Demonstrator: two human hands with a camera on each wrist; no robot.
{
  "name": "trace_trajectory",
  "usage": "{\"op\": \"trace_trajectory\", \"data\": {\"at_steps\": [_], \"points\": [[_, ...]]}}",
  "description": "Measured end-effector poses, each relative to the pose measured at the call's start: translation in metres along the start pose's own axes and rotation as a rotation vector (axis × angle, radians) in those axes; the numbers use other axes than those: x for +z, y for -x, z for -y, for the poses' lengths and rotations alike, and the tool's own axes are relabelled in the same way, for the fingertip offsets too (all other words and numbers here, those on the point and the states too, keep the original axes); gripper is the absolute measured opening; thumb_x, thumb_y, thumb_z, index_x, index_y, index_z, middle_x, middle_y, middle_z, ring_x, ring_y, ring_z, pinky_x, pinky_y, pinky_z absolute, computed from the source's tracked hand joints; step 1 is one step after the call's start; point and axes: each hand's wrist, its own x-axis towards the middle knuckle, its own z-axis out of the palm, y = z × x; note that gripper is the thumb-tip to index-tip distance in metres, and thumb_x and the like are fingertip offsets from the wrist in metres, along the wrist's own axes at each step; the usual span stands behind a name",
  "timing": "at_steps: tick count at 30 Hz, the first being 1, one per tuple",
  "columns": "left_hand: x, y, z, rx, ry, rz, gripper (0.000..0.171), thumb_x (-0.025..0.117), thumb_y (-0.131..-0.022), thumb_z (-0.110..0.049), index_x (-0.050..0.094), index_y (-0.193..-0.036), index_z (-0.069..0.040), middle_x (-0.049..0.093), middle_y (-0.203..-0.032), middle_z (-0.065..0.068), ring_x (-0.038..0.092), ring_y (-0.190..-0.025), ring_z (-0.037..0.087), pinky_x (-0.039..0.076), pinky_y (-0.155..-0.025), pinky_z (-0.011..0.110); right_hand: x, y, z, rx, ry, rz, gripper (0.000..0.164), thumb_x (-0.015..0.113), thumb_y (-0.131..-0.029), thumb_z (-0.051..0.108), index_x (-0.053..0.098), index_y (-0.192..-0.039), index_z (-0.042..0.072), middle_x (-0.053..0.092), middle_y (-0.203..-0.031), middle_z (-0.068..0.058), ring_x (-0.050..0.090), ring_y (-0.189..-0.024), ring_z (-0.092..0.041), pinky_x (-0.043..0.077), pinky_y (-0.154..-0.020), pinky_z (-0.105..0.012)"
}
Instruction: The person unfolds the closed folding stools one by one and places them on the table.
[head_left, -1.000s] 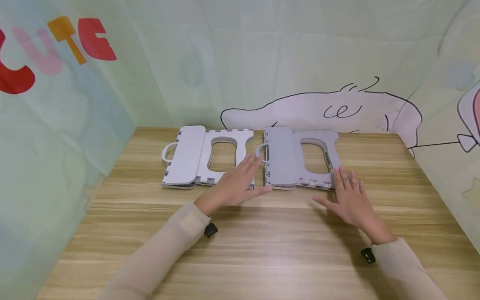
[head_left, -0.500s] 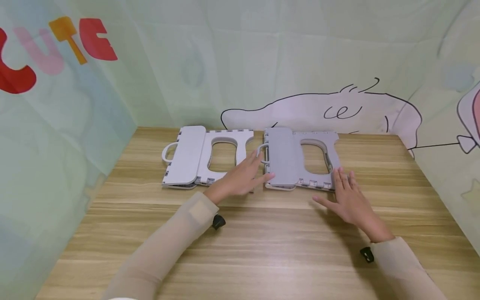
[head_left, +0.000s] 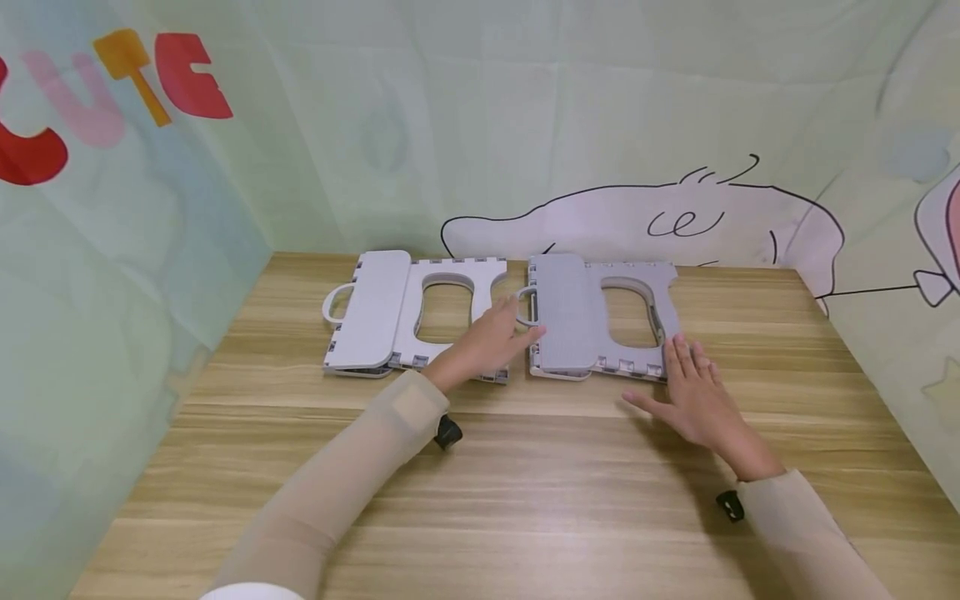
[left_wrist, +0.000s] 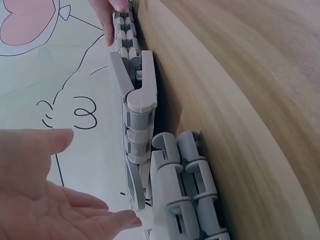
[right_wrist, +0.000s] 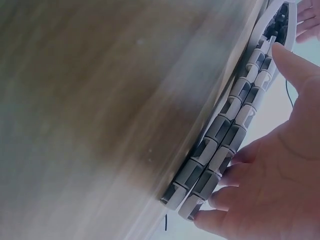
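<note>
Two folded plastic step stools lie flat side by side: a white folding stool point(head_left: 378, 312) on the left and a grey folding stool point(head_left: 567, 312) on the right. Each has a loop handle on its left edge. My left hand point(head_left: 483, 342) hovers over the white stool's right end, thumb apart from the fingers. Its fingertips are close to the grey stool's handle point(left_wrist: 134, 185); whether they touch it, I cannot tell. With spread fingers my right hand point(head_left: 701, 404) rests at the grey stool's near right corner. In the right wrist view its fingertips meet the hinged edge point(right_wrist: 225, 125).
Both stools lie on a wood-grain table point(head_left: 540, 500), near its back edge. Behind and at the sides hangs a pale green printed cloth point(head_left: 480, 125) with cartoon drawings and coloured letters.
My left hand has moved a little right and away from me, toward the grey stool's handle. The right hand has barely moved. Both stools lie where they were.
</note>
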Motion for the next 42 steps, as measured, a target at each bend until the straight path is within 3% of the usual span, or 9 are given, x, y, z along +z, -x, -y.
{"op": "trace_trajectory", "data": {"at_steps": [10, 13, 15, 16, 17, 19, 21, 28, 42], "points": [[0.003, -0.018, -0.005, -0.087, 0.073, -0.030, 0.079, 0.049, -0.104, -0.044, 0.023, -0.151, 0.013, 0.025, -0.158, 0.028, 0.027, -0.144, 0.039, 0.024, -0.118, 0.045, 0.002, -0.001, -0.002, 0.007, 0.008, 0.011, 0.112, 0.048, -0.093, 0.069, 0.002, -0.152, -0.015, -0.006, -0.159, -0.033, -0.003, -0.145, -0.051, 0.004, -0.115, -0.065], [0.003, -0.020, -0.007, -0.087, 0.087, -0.037, 0.075, 0.051, -0.103, -0.043, 0.032, -0.146, 0.015, 0.035, -0.153, 0.028, 0.052, -0.126, 0.036, 0.041, -0.108, 0.042, 0.001, 0.000, -0.001, 0.004, 0.011, 0.010, 0.112, 0.049, -0.093, 0.069, 0.003, -0.152, -0.015, -0.006, -0.158, -0.033, -0.002, -0.145, -0.052, 0.004, -0.115, -0.065], [0.004, -0.023, -0.007, -0.092, 0.095, -0.026, 0.063, 0.051, -0.103, -0.042, 0.052, -0.129, 0.016, 0.058, -0.127, 0.026, 0.062, -0.091, 0.026, 0.052, -0.086, 0.035, 0.001, 0.000, -0.001, 0.004, 0.014, 0.013, 0.112, 0.049, -0.093, 0.069, 0.003, -0.152, -0.015, -0.005, -0.159, -0.033, -0.002, -0.145, -0.052, 0.005, -0.115, -0.065], [0.004, -0.024, -0.007, -0.098, 0.101, -0.018, 0.057, 0.051, -0.103, -0.042, 0.059, -0.113, 0.014, 0.063, -0.108, 0.022, 0.058, -0.074, 0.021, 0.052, -0.072, 0.032, 0.000, 0.000, -0.001, 0.005, 0.014, 0.012, 0.112, 0.049, -0.093, 0.069, 0.003, -0.152, -0.015, -0.005, -0.159, -0.033, -0.002, -0.145, -0.052, 0.005, -0.115, -0.065], [0.004, -0.025, -0.007, -0.101, 0.106, -0.010, 0.053, 0.052, -0.103, -0.041, 0.062, -0.095, 0.010, 0.063, -0.088, 0.015, 0.050, -0.060, 0.017, 0.047, -0.060, 0.029, 0.000, 0.001, 0.000, 0.004, 0.013, 0.009, 0.112, 0.049, -0.093, 0.069, 0.004, -0.152, -0.015, -0.004, -0.159, -0.034, -0.001, -0.145, -0.052, 0.005, -0.115, -0.065], [0.004, -0.028, -0.007, -0.116, 0.113, 0.010, 0.054, 0.052, -0.104, -0.041, 0.053, -0.066, -0.003, 0.046, -0.059, 0.003, 0.036, -0.046, 0.011, 0.036, -0.047, 0.025, -0.001, 0.001, 0.000, 0.002, 0.014, 0.007, 0.113, 0.050, -0.093, 0.069, 0.004, -0.151, -0.016, -0.004, -0.158, -0.034, 0.000, -0.145, -0.052, 0.006, -0.115, -0.065], [0.004, -0.031, -0.006, -0.136, 0.121, 0.028, 0.057, 0.052, -0.104, -0.041, 0.039, -0.056, -0.012, 0.033, -0.049, -0.004, 0.030, -0.042, 0.008, 0.030, -0.042, 0.022, -0.001, 0.001, 0.000, -0.001, 0.017, 0.004, 0.113, 0.050, -0.093, 0.069, 0.005, -0.151, -0.016, -0.003, -0.158, -0.034, 0.000, -0.145, -0.052, 0.007, -0.115, -0.065], [0.004, -0.037, -0.008, -0.182, 0.121, 0.030, 0.055, 0.052, -0.104, -0.039, 0.039, -0.056, -0.014, 0.036, -0.049, -0.004, 0.035, -0.041, 0.009, 0.031, -0.041, 0.022, 0.001, 0.001, -0.001, -0.018, 0.025, -0.025, 0.114, 0.053, -0.091, 0.068, 0.008, -0.150, -0.018, 0.000, -0.157, -0.036, 0.003, -0.144, -0.054, 0.009, -0.114, -0.066], [0.007, -0.040, -0.013, -0.269, 0.205, -0.096, 0.046, 0.053, -0.102, -0.036, 0.045, -0.063, -0.013, 0.040, -0.053, -0.003, 0.037, -0.043, 0.010, 0.034, -0.041, 0.022, 0.003, -0.002, -0.005, -0.030, 0.017, -0.005, 0.115, 0.052, -0.091, 0.069, 0.003, -0.151, -0.016, -0.006, -0.158, -0.034, 0.000, -0.144, -0.054, 0.006, -0.115, -0.065]]}}
